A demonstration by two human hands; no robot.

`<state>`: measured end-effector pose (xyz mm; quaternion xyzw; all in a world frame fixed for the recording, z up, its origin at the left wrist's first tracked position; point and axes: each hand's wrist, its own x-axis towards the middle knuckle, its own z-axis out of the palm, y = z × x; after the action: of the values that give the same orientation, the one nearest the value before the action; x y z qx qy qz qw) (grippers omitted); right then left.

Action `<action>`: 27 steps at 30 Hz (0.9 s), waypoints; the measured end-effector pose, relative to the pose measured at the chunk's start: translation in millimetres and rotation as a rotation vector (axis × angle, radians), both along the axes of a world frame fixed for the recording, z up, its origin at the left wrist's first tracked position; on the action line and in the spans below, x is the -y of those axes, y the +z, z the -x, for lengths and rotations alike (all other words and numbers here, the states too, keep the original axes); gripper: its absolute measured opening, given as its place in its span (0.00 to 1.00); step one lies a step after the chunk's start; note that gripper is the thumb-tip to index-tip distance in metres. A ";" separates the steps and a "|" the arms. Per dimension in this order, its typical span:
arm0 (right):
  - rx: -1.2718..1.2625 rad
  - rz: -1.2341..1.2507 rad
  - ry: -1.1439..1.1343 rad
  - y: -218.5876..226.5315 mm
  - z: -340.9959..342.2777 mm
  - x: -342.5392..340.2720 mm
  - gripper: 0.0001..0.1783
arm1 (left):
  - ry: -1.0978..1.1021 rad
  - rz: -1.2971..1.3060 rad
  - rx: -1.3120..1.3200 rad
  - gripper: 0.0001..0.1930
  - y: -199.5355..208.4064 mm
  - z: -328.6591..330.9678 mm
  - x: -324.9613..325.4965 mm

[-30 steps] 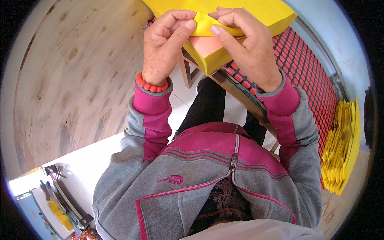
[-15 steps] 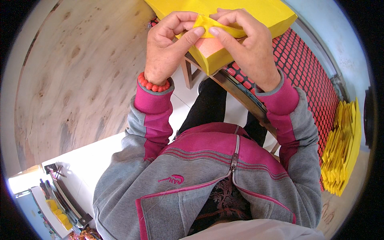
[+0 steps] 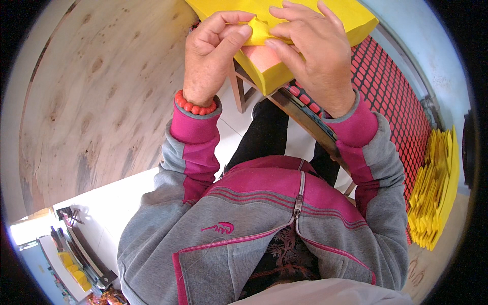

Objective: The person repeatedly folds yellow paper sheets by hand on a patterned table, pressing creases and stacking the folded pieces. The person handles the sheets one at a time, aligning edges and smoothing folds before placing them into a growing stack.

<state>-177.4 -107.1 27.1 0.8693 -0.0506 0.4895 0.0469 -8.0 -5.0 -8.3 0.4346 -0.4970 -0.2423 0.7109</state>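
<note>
Close in front of me, both hands work at a small folded flap of yellow sheet material; I cannot tell paper from cloth. My left hand, with a red bead bracelet at the wrist, pinches its left side between thumb and fingers. Thumb and forefinger of my right hand grip its right side, while the other fingers are raised and spread. Below the flap shows a pinkish-orange patch, bordered by a larger yellow piece whose corner points toward me. More yellow material stretches behind my hands.
A wooden-framed stand with a red and black patterned top carries the yellow material. A stack of folded yellow pieces stands at the right. To the left rises a large wooden panel. My legs are beside the stand.
My right hand has shifted slightly, its outer fingers lifting and spreading, and its thumb has drawn back a little. The left hand still pinches the flap in nearly the same place.
</note>
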 end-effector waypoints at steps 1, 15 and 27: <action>-0.011 0.014 -0.006 -0.7 0.2 -0.6 0.08 | -0.007 -0.001 -0.005 0.13 0.3 0.0 -0.2; 0.097 -0.040 0.044 -6.6 -3.8 2.9 0.09 | -0.005 0.000 0.010 0.13 1.2 -0.2 -1.3; 0.084 0.087 0.013 -7.8 -2.3 2.7 0.08 | 0.000 0.023 -0.002 0.13 -0.9 0.4 0.0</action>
<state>-175.0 -109.8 19.3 0.8453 -0.0258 0.5278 0.0792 -8.5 -5.0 -9.3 0.4262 -0.4990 -0.2372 0.7164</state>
